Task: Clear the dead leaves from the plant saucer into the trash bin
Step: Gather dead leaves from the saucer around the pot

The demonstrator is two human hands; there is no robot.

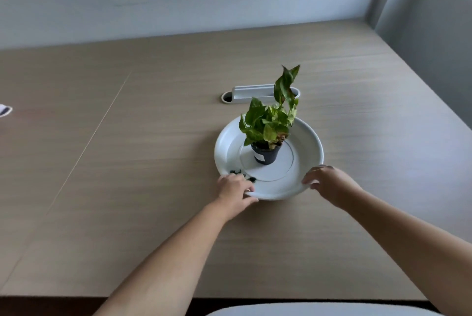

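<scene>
A white round saucer (pixel 310 148) lies on the wooden table, right of centre. In its middle stands a small black pot (pixel 267 154) with a green leafy plant (pixel 270 119). Several dark dead leaves (pixel 236 172) lie inside the saucer's near-left edge. My left hand (pixel 236 188) rests on the near-left rim right beside those leaves, fingers curled over the rim. My right hand (pixel 329 181) touches the near-right rim, its fingers apart and bent. No trash bin is in view.
A white cable grommet with a raised lid (pixel 258 94) sits in the table just behind the plant. A small pale object (pixel 5 110) lies at the far left edge. The table's front edge (pixel 229 299) runs near my body, with a pale chair seat below.
</scene>
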